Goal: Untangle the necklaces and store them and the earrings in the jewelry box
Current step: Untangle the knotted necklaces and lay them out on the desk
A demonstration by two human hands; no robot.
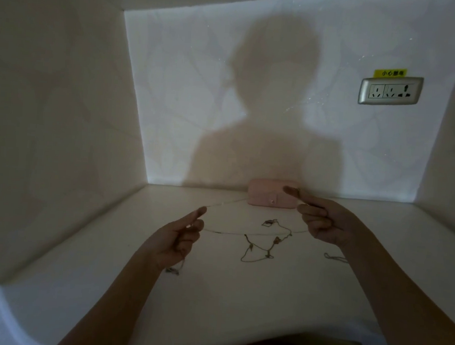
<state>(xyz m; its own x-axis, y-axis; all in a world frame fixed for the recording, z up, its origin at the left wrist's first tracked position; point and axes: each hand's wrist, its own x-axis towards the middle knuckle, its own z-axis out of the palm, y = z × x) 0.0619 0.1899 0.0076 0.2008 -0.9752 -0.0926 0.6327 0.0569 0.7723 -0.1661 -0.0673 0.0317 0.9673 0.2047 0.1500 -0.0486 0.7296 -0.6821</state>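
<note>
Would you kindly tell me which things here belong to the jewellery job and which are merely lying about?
Job: thin pale chain necklace, pinched by left hand and right hand; dark tangled necklace with pendants on the white tabletop; closed pink jewelry box at the back.
Lying about: silver wall socket; yellow label above it.

Thin tangled necklaces (276, 240) in front of closed pink jewelry box (268, 195)

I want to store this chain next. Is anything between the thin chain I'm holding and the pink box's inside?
Yes: the pink rectangular jewelry box looks shut, so its lid bars the thin pale chain stretched between the left hand and right hand.
</note>
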